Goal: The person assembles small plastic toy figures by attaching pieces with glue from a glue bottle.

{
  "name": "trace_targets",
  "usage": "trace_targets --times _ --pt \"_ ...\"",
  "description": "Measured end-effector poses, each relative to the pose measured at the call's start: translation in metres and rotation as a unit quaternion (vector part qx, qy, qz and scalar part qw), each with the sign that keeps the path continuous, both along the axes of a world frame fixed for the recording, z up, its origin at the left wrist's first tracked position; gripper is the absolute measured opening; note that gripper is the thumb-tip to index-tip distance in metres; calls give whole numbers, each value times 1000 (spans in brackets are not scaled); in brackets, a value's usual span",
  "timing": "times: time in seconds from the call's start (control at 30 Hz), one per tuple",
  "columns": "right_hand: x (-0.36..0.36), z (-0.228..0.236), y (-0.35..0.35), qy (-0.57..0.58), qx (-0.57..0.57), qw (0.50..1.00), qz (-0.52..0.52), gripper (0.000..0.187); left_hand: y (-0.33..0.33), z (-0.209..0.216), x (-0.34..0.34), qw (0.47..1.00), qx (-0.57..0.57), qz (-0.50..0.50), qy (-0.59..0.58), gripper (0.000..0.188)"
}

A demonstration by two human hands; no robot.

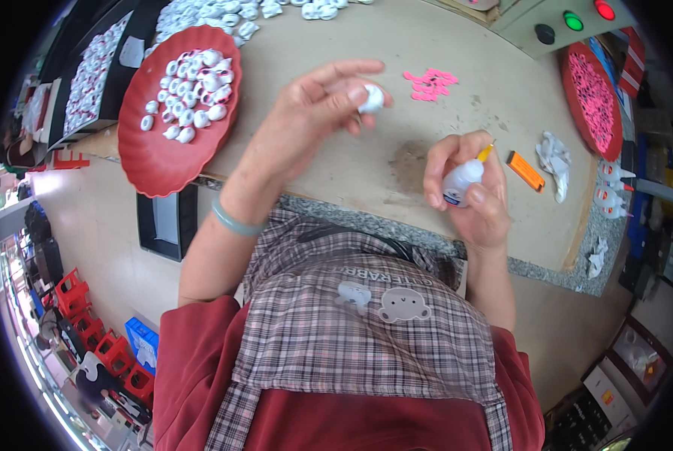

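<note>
Between the thumb and fingers of my left hand (325, 98) is a small white rounded piece (371, 98), held above the table. My right hand (472, 188) is wrapped round a small white glue bottle (464, 179) with a yellow nozzle that points up and to the right. Several flat pink pieces (430, 84) lie in a loose cluster on the table beyond my hands. To the left, a red scalloped tray (145, 161) carries many similar white rounded pieces (194, 94), some showing pink and dark parts.
An orange box cutter-like item (526, 171) and a crumpled white cloth (554, 161) lie to the right. A red tray of pink pieces (592, 98) and more glue bottles (613, 197) stand at the right edge. More white pieces (209, 15) are heaped at the back left.
</note>
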State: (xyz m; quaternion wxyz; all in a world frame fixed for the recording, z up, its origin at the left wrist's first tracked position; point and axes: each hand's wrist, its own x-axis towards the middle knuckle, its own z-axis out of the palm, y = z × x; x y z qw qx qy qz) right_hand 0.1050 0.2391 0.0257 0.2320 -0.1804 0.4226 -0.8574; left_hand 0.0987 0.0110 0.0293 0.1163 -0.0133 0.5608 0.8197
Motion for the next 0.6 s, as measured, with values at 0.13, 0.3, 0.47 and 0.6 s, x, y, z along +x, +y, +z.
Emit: trace_targets --times 0.13,0.3,0.47,0.6 --pt "-2 -2 0 32 16 999 -15 35 3 -7 30 974 223 -24 -38 38" --pt "-3 -6 2 33 -11 998 -45 31 5 -8 40 960 274 -25 -46 35" --pt "-5 -6 2 51 8 996 -69 27 9 -8 44 952 300 -28 -50 35" --pt "-5 -2 1 17 22 995 -98 30 12 -8 47 976 216 -14 -23 36"
